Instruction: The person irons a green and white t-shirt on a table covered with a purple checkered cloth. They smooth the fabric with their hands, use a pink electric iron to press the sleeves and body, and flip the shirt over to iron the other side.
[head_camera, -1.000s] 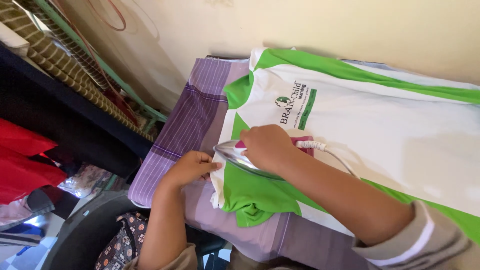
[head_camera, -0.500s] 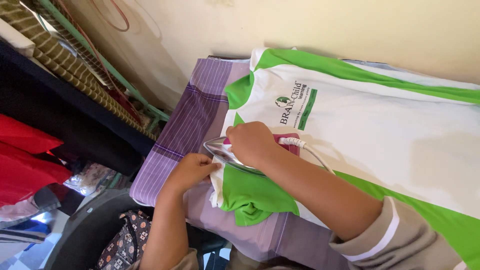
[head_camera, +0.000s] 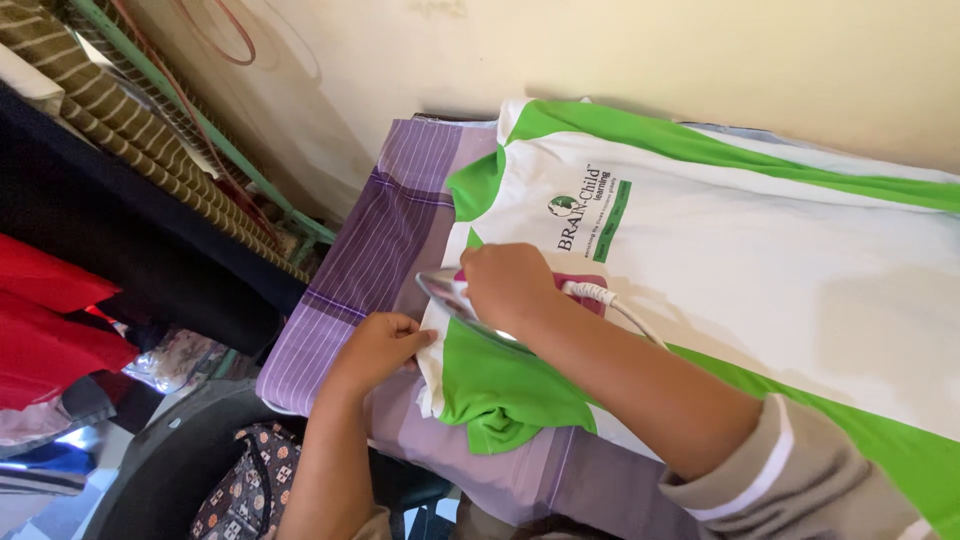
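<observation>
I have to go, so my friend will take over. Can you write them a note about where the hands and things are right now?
Right hand: gripping the iron, which sits on the white and green shirt near its collar end.
Left hand: pressing the shirt's edge flat on the purple striped cloth.
Done: the white body looks smooth.
Left: the green sleeve hanging over the front edge is still crumpled.

The right arm wears a grey-beige sleeve (head_camera: 800, 480) with a white band, while the left forearm (head_camera: 325, 460) is bare.
</observation>
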